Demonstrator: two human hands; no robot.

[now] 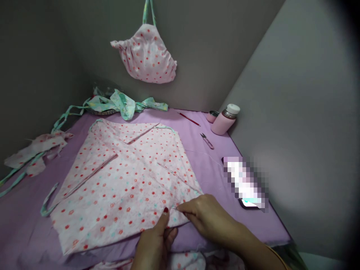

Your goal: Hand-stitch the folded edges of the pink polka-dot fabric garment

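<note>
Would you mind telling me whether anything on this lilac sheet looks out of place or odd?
A pixelated block covers most of the phone on the lilac sheet, hiding its screen. A loose thin thread also runs from the floral fabric toward it.

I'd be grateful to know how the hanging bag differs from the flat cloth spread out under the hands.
The hanging bag is gathered and puffed out, while the flat cloth lies spread and folded. The bag hangs by a green strap against the wall; the cloth rests on a purple sheet, held at its near edge by the left hand and right hand. The cloth looks larger than the bag. Both are pale pink with small red and teal flowers.
</note>
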